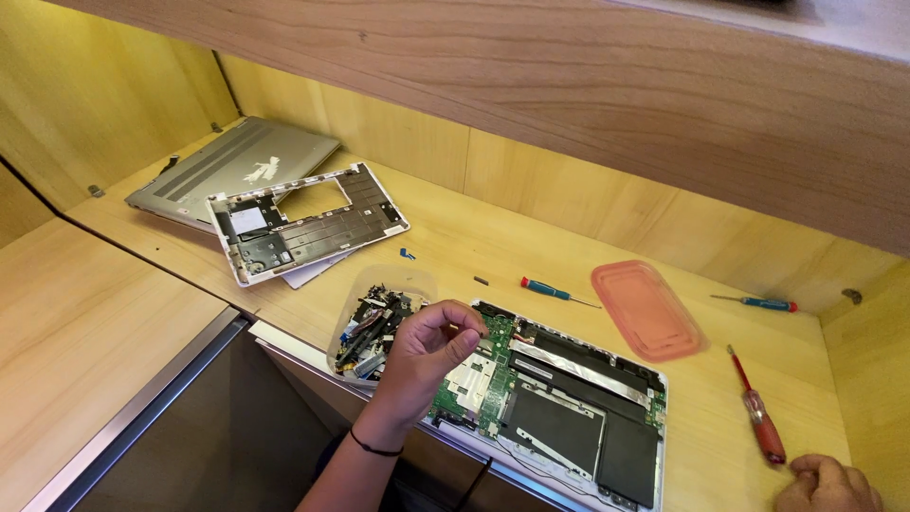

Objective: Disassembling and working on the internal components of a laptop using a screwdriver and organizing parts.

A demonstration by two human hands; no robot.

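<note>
Light wood desk (531,242), grain running along its length, set in a recessed nook. Back wall panel (569,190) is the same yellowish wood, lit warm from above. Thick wooden shelf (531,85) overhangs the top. Side panel (95,85) on the left has small metal fittings. Lower left: a second wood surface (85,332), metal-edged grey panel (190,427) beside it.

My left hand (427,351) is raised with its wrist bent, fingertips pinched together. My right hand (827,482) lies low, its fingers curled loosely.
</note>
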